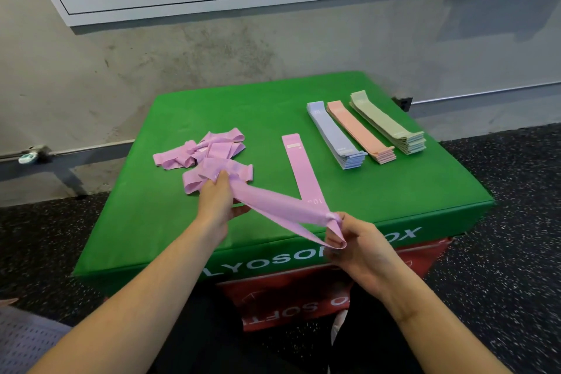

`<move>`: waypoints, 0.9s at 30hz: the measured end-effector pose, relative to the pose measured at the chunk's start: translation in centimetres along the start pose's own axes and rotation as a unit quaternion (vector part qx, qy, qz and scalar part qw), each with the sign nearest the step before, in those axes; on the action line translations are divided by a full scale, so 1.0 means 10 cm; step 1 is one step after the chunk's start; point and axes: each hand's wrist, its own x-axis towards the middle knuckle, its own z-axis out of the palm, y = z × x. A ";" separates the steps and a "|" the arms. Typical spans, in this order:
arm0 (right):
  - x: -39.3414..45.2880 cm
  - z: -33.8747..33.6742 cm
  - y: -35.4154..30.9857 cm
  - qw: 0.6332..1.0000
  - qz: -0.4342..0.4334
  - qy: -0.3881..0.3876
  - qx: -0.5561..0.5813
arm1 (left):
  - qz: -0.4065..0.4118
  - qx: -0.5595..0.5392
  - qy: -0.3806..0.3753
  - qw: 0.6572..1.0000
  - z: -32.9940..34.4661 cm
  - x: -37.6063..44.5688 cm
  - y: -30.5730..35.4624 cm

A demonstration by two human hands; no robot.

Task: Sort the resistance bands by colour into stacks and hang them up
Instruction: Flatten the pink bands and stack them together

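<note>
Sorting was judged nearly done: blue stack (335, 135), peach stack (361, 132) and green stack (387, 123) were finished. One pink band (282, 209) was gripped taut between left hand (217, 200) and right hand (353, 240). A pink heap (206, 150) and all hanging remained.

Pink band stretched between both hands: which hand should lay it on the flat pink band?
Right, probably. The right hand pinches the pink band's near end beside the flat pink band; the left hand holds the far end by the loose pile.
</note>
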 end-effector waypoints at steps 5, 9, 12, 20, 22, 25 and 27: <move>-0.04 0.01 0.03 0.995 -0.003 -0.058 -0.081 | -0.006 -0.022 -0.015 1.000 0.04 0.02 0.01; -0.02 -0.05 0.03 0.981 -0.083 -0.038 -0.173 | -0.015 -0.025 -0.016 0.999 0.07 0.09 0.05; -0.01 -0.09 -0.01 0.972 -0.128 -0.029 -0.193 | -0.036 -0.039 -0.019 0.998 0.09 0.16 0.08; 0.05 -0.20 -0.09 0.955 -0.139 -0.043 -0.257 | -0.054 -0.079 -0.034 0.995 0.24 0.46 0.27; 0.06 -0.27 -0.08 0.940 -0.161 -0.058 -0.295 | -0.036 -0.054 -0.033 0.997 0.33 0.52 0.31; 0.09 -0.35 -0.08 0.890 -0.192 -0.091 -0.404 | -0.011 -0.025 -0.029 0.999 0.48 0.62 0.36; 0.15 -0.39 -0.07 0.862 -0.216 -0.059 -0.454 | -0.001 -0.015 -0.040 0.999 0.58 0.69 0.37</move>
